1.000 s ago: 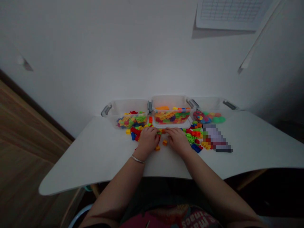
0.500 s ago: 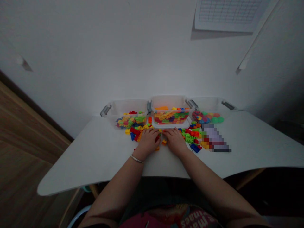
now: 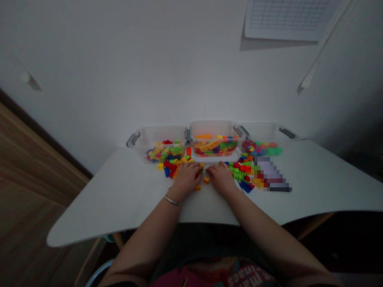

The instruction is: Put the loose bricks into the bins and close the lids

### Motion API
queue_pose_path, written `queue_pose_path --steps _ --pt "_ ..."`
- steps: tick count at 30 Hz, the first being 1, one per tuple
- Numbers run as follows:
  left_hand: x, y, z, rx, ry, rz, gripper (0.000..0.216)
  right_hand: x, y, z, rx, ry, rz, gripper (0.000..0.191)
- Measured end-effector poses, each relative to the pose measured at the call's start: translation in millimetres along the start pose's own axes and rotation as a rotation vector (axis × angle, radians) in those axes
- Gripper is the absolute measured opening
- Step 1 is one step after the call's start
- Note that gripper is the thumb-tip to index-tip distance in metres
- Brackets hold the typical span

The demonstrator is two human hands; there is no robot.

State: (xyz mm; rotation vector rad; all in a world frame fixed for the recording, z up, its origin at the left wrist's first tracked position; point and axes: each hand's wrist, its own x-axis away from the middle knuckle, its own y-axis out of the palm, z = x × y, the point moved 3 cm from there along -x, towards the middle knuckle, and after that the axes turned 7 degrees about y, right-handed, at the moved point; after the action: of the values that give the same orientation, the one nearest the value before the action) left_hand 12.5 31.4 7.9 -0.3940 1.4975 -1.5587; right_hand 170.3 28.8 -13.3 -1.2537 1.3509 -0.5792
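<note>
My left hand (image 3: 188, 176) is curled around a few joined toy bricks (image 3: 201, 166); yellow and green parts show at its fingertips. My right hand (image 3: 221, 177) is beside it, a narrow gap away, with fingers bent and drawn together; what they hold, if anything, is hidden. A small orange brick (image 3: 206, 180) lies on the table between the two hands. Left of my left hand are loose red, blue and yellow bricks (image 3: 171, 168). Green, red and orange bricks (image 3: 239, 172) are spread to the right of my right hand.
Three clear plastic boxes stand along the wall: a left box (image 3: 163, 131) with small colourful pieces, a middle box (image 3: 214, 126) of bricks on a white lid (image 3: 217, 159), and a right box (image 3: 260, 129) with rounder toys. A pixelated flat object (image 3: 272, 173) rests on the white table (image 3: 314, 179).
My right hand has drawn slightly away from my left, widening the gap between the fingertips. The orange piece seen at the right fingertips is no longer visible there.
</note>
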Motion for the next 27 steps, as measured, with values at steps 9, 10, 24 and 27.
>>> queue_pose_path --steps 9,10,24,27 --pt "2.5 -2.5 0.5 0.012 -0.009 -0.013 0.033 -11.2 -34.0 6.6 -0.330 0.050 0.331 0.026" --pt "3.0 -2.5 -0.1 0.014 -0.010 -0.019 0.033 -15.1 -41.6 8.8 -0.359 0.057 0.407 0.027" --pt "12.2 -0.8 -10.6 0.036 -0.031 -0.038 0.033 -85.0 -77.0 23.2 -0.212 0.200 0.461 0.026" --pt "11.8 -1.3 -9.3 0.037 -0.024 -0.035 0.034 -85.1 -70.3 17.7 -0.123 0.180 0.365 0.031"
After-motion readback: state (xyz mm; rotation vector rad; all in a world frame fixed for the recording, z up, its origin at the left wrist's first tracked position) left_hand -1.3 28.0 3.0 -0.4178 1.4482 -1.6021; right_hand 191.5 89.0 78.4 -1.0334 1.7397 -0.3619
